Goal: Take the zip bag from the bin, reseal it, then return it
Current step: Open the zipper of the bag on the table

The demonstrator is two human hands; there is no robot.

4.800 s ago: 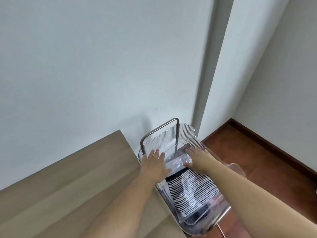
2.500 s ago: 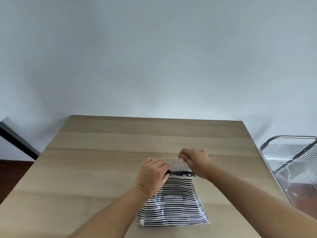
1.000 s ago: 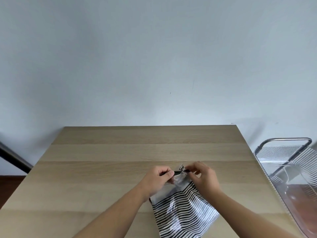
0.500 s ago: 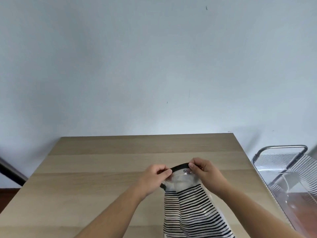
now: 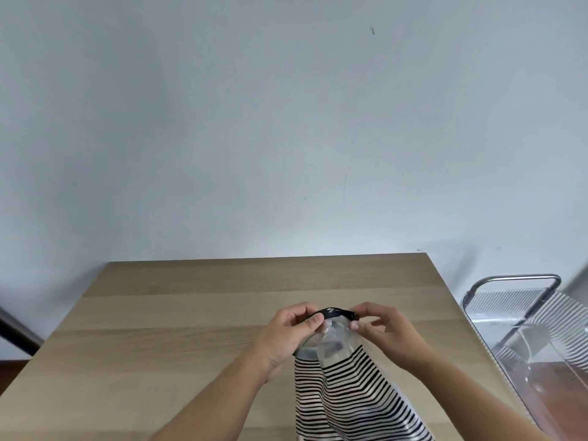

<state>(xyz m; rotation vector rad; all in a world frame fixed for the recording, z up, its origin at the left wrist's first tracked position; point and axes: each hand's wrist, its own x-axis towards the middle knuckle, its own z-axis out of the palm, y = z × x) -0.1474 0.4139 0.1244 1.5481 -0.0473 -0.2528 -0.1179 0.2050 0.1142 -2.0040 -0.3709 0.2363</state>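
Note:
The zip bag point(image 5: 346, 386) is clear plastic with black stripes and a black zip strip along its top. It stands raised over the wooden table point(image 5: 191, 329), mouth end up. My left hand point(image 5: 286, 335) pinches the left end of the black strip between thumb and fingers. My right hand point(image 5: 381, 329) pinches the right end. The strip bows upward between the two hands. The clear ribbed bin point(image 5: 528, 319) with a metal handle stands off the table's right edge.
A pale wall rises behind the table. A dark bar point(image 5: 16, 332) slants at the far left, beyond the table's left edge. Reddish floor shows through the bin's clear bottom.
Over the last seconds the bag came out of the bin and onto the table, then its top was lifted. In the last half second both hands closed in a little along the black strip.

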